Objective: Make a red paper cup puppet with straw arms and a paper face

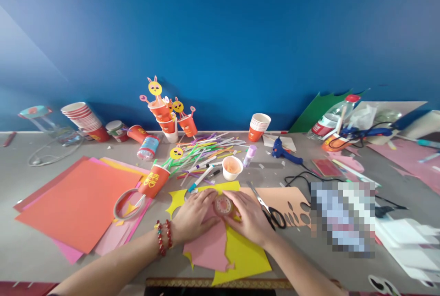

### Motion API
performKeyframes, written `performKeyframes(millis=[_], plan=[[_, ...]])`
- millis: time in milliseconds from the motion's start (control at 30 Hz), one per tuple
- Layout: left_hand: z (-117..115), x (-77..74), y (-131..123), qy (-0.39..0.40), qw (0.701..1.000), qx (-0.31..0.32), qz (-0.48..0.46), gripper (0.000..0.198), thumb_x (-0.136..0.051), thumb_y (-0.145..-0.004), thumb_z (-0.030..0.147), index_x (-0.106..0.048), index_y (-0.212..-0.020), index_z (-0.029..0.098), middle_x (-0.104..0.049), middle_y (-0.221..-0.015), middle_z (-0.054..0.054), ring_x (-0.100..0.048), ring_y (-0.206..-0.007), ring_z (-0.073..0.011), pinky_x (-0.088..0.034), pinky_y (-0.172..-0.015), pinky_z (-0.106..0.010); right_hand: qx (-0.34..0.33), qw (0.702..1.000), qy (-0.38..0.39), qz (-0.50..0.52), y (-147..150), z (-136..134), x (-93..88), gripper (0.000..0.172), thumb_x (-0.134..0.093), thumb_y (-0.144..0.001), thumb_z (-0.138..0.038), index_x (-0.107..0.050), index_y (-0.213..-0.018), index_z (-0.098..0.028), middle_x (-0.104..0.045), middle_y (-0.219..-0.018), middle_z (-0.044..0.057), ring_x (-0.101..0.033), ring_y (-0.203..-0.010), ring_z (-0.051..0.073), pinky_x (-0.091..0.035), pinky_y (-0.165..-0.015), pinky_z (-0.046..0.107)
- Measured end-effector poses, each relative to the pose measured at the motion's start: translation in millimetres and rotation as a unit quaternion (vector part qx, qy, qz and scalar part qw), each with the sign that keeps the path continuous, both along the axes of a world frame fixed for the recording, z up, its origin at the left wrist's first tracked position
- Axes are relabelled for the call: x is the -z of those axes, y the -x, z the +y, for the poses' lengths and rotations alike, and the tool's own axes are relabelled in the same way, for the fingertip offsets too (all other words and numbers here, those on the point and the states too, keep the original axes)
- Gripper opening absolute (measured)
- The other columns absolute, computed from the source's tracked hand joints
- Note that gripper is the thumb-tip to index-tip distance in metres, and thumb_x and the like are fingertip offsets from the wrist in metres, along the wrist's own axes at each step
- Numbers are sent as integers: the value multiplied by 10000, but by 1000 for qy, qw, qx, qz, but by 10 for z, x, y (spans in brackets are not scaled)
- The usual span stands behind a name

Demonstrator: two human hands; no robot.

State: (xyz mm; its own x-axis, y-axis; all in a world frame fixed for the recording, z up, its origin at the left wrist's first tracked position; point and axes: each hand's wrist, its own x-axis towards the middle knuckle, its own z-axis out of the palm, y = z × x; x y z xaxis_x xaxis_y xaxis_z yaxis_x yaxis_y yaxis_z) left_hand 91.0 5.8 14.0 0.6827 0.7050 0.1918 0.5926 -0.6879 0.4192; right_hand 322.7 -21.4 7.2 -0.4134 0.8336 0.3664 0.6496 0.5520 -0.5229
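Between my two hands a small round tape roll [223, 205] lies flat side up on a piece of pink paper [205, 251]. My left hand [194, 213] curves around its left edge, thumb below and fingers above. From the other side, my right hand [249, 218] has its thumb and fingers against the roll. Beneath the pink piece is yellow paper [250, 255] with cut edges. Black-handled scissors [266, 206] rest just right of my right hand, over a peach sheet [295, 197] with cut-out holes.
Orange sheets [82, 200] and a larger tape ring [129, 204] with an orange cup [154, 180] are at left. Behind are pipe cleaners [202, 149], a white cup [232, 167], a glue stick [250, 155] and decorated cups [165, 117]. A blue glue gun [287, 151] trails its cable rightward.
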Motion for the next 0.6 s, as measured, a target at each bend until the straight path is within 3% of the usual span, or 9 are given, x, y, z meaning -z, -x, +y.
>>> performKeyframes(millis=[167, 400, 600], plan=[[80, -16, -76, 11, 1000, -1, -28, 507, -607, -921, 440, -476, -1356, 214, -607, -1343, -128, -597, -1222, -289, -506, -1024, -458, -3, 1000, 1, -8, -8, -1, -26, 586, -665, -852, -191, -455, -1397, -235, -675, -1250, 119, -644, -1131, 294, -535, -970, 466], [72, 87, -18, 7, 999, -8, -53, 735, -644, -878, 477, -302, -1465, 196, -579, -1378, -172, -585, -1244, -320, -512, -1013, -493, 7, 1000, -13, 10, -16, 32, -23, 566, -610, -839, -133, -466, -1380, -216, -672, -1264, 135, -647, -1139, 306, -545, -952, 477], [74, 47, -56, 17, 999, -6, -45, 561, -610, -912, 431, -416, -1393, 217, -596, -1342, -144, -592, -1218, -307, -509, -1009, -477, 9, 1000, 8, 8, -14, 42, -21, 577, -618, -838, -143, -465, -1386, -235, -693, -1232, 123, -668, -1104, 295, -551, -942, 454]])
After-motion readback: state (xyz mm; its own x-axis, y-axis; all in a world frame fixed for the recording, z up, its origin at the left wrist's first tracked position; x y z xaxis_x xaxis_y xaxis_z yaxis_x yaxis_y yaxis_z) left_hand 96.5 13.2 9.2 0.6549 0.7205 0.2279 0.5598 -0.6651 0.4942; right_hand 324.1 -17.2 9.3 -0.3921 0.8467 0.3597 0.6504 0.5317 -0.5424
